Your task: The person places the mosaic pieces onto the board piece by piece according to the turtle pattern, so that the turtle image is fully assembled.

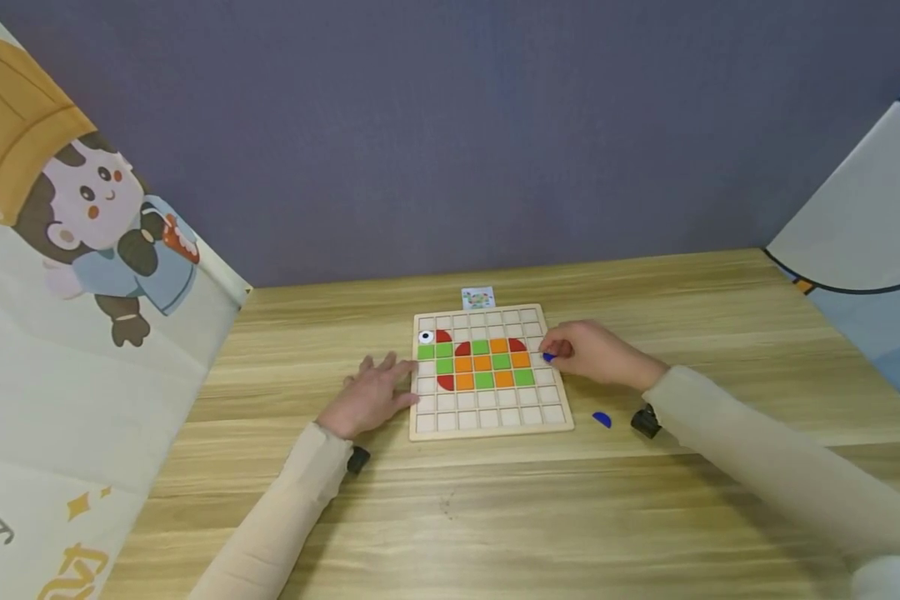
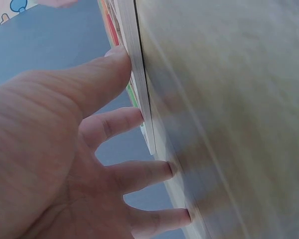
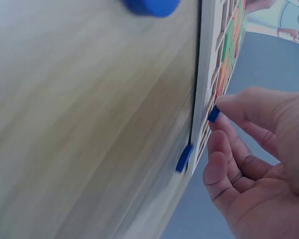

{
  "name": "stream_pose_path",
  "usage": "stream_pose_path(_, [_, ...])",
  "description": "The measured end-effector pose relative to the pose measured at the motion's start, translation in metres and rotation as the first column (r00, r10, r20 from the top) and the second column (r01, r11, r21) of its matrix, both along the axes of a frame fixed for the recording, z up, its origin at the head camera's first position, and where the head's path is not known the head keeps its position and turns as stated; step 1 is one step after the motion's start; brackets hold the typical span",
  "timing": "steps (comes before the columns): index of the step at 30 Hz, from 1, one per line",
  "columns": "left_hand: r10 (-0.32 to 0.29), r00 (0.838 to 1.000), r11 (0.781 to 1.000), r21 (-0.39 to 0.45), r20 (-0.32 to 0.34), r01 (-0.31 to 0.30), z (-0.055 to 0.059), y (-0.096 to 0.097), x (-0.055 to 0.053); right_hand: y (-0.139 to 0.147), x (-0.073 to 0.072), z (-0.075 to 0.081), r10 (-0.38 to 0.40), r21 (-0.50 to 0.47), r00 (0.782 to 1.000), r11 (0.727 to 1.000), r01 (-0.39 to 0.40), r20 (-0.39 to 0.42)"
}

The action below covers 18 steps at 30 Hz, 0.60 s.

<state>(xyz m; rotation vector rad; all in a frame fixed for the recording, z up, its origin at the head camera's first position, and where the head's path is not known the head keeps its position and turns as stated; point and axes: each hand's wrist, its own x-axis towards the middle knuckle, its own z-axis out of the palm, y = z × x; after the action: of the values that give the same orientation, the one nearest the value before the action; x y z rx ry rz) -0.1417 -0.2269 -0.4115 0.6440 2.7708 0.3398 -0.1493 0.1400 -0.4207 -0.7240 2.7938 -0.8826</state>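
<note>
A square wooden grid board (image 1: 468, 422) lies on the table, with green, orange and red tiles and a white eye tile (image 1: 426, 337) set in its cells. At the board's left edge is my left hand (image 1: 371, 397), fingers spread; its thumb (image 2: 102, 74) and index fingertip touch the side. My right hand (image 1: 598, 353) pinches a small blue tile (image 3: 214, 113) between thumb and finger over the right edge. Beside that edge, another blue tile (image 3: 184, 158) lies on the table. A blue half-round tile (image 1: 602, 419) rests nearer to me, right of the board.
Behind the board lies a small picture card (image 1: 478, 297) with a coloured tile pattern. A dark grey panel (image 1: 450, 150) rises at the table's far edge. Printed cloths hang at the left (image 1: 30, 375) and right (image 1: 847, 217). Wood-grain tabletop (image 1: 487, 517) stretches in front.
</note>
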Motion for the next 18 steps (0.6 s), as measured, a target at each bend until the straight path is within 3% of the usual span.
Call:
stream_pose_path(11, [-0.009,1.0,1.0,0.002,-0.02,0.009,-0.001,0.001,-0.001,-0.014,-0.004,-0.002,0.036,-0.028,0.999,0.999,-0.035,0.017])
stream_pose_path(18, [-0.003,1.0,1.0,0.0,-0.014,0.003,-0.002,0.0,-0.001,-0.017,-0.005,-0.003,0.013,-0.033,0.999,0.999,-0.012,0.035])
